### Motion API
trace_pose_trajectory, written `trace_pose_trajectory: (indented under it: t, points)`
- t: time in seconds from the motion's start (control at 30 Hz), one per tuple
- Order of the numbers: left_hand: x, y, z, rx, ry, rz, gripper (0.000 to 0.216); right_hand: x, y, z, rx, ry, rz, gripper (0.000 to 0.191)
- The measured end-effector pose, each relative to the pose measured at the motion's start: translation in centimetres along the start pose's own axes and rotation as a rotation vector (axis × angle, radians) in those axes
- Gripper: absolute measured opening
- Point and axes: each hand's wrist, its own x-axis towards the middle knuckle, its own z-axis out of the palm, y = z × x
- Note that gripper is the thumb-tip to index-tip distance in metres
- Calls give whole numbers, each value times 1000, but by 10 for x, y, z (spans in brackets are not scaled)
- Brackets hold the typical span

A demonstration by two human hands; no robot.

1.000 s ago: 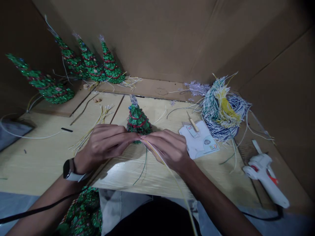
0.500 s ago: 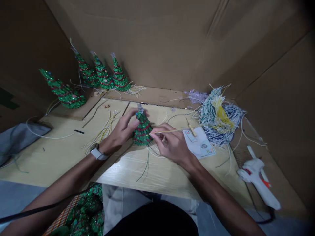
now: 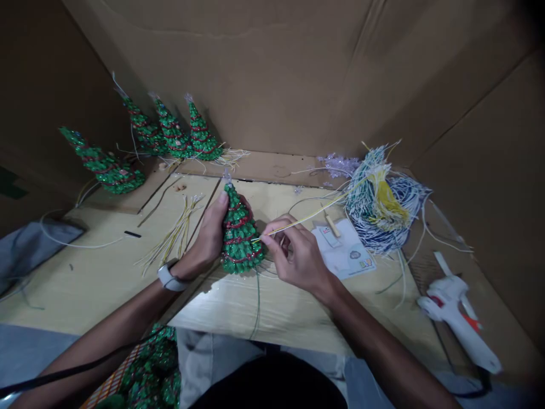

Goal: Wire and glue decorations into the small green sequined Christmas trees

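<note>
A small green sequinned cone tree (image 3: 239, 236) with red bands stands upright on the wooden board (image 3: 85, 272) in front of me. My left hand (image 3: 209, 232) wraps round its left side, fingers reaching up to the tip. My right hand (image 3: 293, 253) pinches a thin yellow wire (image 3: 310, 215) and holds its end against the tree's right side. The wire runs up and right toward a big coil of wires (image 3: 383, 199). A dark wire (image 3: 258, 295) hangs down from under the tree.
Several finished green cone trees (image 3: 170, 130) stand at the back left against the cardboard wall. Loose yellow wires (image 3: 170, 236) lie left of my wrist. A white card (image 3: 349, 255) lies by the coil, a white glue gun (image 3: 457, 315) at the right edge. Green sequin material (image 3: 149, 369) sits on my lap.
My left hand has closed round the tree and stood it more upright. My right hand's yellow wire now points up and right, its end pressed to the tree. The view has shifted slightly.
</note>
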Motion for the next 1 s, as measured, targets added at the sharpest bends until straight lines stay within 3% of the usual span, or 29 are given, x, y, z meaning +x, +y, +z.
trace_pose_trajectory:
  t: [0.2,0.4,0.67,1.0]
  points:
    - [-5,5,5,-6,-3,-64,52,-1,-6,5,-19,68,-2,7]
    - [-11,5,3,125,7,-47,53,0,-15,15,-170,149,-114,13]
    - [-11,-7,-4,417,14,194,53,1,-17,19,-259,103,-163,16]
    - [-12,-5,-4,351,3,111,56,0,-19,12,-389,9,-168,11]
